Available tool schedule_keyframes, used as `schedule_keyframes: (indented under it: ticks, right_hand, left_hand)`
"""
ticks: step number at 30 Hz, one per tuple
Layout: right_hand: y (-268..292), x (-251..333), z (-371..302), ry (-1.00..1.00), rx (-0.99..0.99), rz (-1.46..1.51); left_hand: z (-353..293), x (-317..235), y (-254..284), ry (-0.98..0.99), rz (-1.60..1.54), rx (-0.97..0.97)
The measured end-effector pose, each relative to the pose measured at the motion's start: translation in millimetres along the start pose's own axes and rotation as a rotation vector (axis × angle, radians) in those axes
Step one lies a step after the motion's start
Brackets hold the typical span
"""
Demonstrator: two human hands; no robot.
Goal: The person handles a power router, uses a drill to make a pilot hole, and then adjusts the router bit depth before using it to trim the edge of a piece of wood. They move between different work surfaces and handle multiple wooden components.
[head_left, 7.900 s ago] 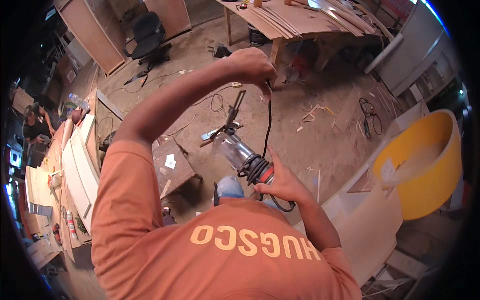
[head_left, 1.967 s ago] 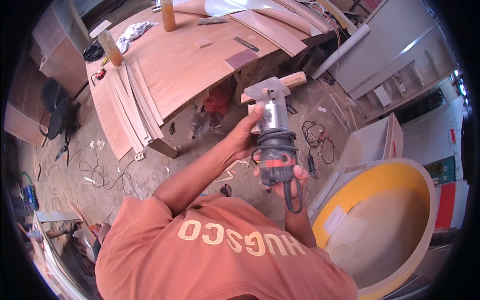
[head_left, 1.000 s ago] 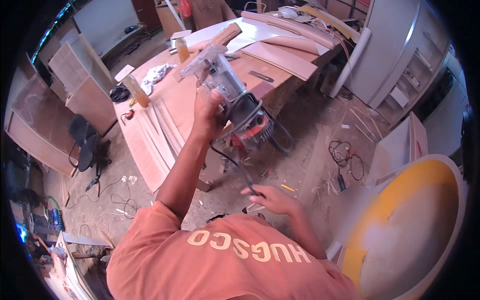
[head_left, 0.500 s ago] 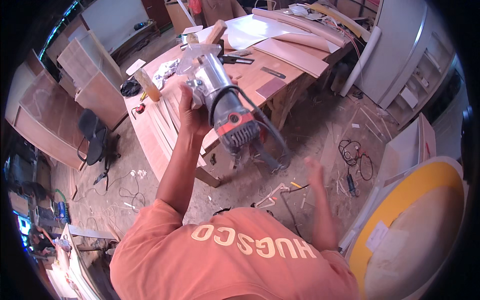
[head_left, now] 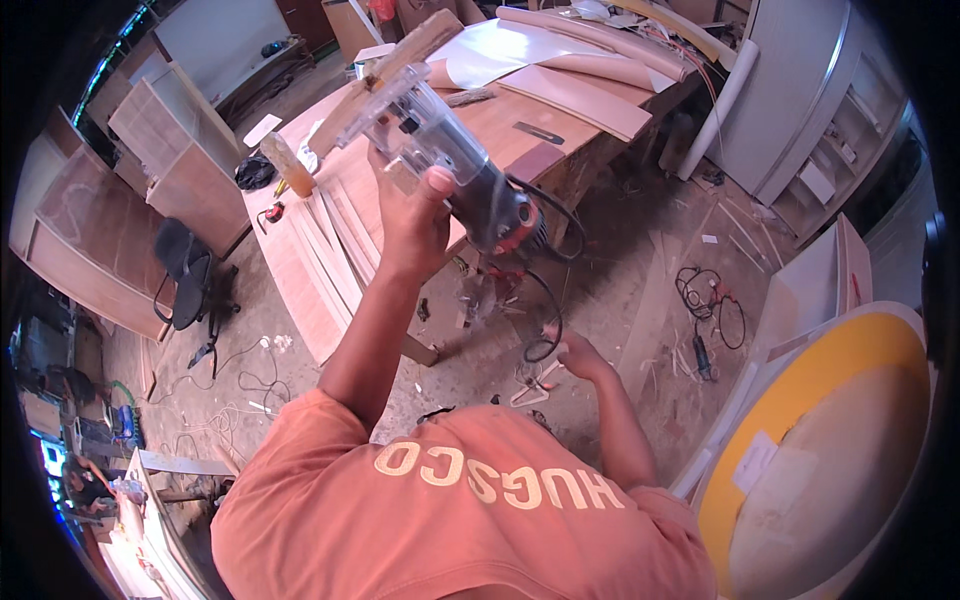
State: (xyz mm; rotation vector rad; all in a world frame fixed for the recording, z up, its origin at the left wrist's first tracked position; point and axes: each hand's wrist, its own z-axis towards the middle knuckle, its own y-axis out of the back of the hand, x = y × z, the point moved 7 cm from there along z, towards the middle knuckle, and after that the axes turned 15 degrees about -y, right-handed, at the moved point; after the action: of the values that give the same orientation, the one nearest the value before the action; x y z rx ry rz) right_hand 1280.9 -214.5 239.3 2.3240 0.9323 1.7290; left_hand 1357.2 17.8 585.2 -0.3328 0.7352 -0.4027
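Note:
My left hand [head_left: 415, 205] is wrapped round a trim router [head_left: 480, 195], with the thumb along its side. The router is held tilted above the near part of the workbench [head_left: 285, 265]; its clear base points up and away from me, its dark motor end down to the right. A wooden strip [head_left: 425, 38] lies across the base; how it is fixed cannot be made out. From the motor end hangs a black power cord [head_left: 553, 300], looping down to my right hand [head_left: 580, 355]. That hand is low over the floor, with its fingers closed at the cord.
Thin wood strips [head_left: 325, 255], a bottle of amber liquid [head_left: 290, 168] and a red tape measure [head_left: 270, 212] lie on the bench's left side. Sheet material [head_left: 560, 100] covers its far end. Another corded tool [head_left: 704, 358] lies on the floor at right; an office chair [head_left: 185, 270] stands at left.
The router has tilted and turned in my left hand, showing the wooden strip across its base. My right hand has moved left to the cord, which now loops close to it.

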Motion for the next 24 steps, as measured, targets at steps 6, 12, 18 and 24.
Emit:
schedule_keyframes:
  ticks: [6, 12, 18, 24]
  right_hand:
    - [7, 146, 8, 0.430, 0.344, 0.921]
    - [-17, 191, 22, 0.424, -0.148, 0.490]
    - [-5, 217, 35, 0.317, -0.247, 0.399]
    - [30, 215, -34, 0.415, 0.235, 0.134]
  left_hand:
    - [-20, 14, -11, -0.012, 0.115, -0.003]
    - [-18, 8, 6, -0.052, 0.298, -0.057]
    - [-15, -5, 3, -0.103, 0.294, -0.121]
    - [12, -27, 59, -0.165, 0.555, 0.009]
